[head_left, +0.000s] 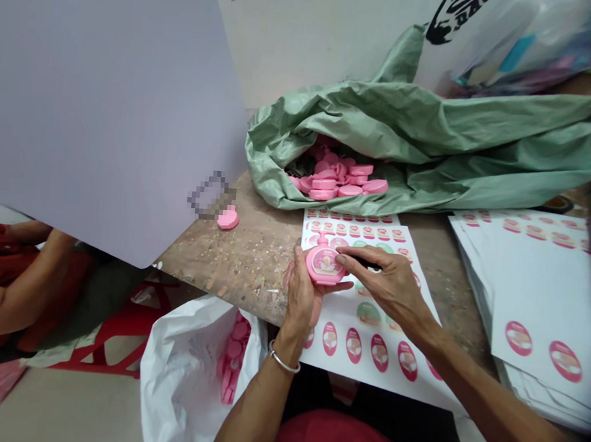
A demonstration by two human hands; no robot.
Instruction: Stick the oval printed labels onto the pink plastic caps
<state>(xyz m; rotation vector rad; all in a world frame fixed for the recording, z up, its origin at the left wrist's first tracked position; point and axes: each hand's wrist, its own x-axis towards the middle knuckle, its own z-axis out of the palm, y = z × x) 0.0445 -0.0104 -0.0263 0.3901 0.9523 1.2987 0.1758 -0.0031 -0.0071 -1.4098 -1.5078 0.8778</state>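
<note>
My left hand (302, 291) is wrapped round a small pink pump bottle (316, 273), held upright with its pump head at the top. A round pink and white sticker (326, 261) lies against the bottle's front face. At the sticker's right edge, the thumb and index finger of my right hand (379, 279) are pinched together; whether that edge is stuck down is hidden by the fingertips. Directly below both hands, a white sheet of stickers (367, 362) lies on the table, with oval and round printed labels in rows.
A green sack (431, 129) with many pink pieces (348, 181) lies open behind. One pink piece (228, 217) sits on the worn table (253, 258). Stacked sticker sheets (536, 289) are at right; a white sack (181, 361) hangs below left. Another person's arm (21, 284) shows beyond a grey panel (107, 103).
</note>
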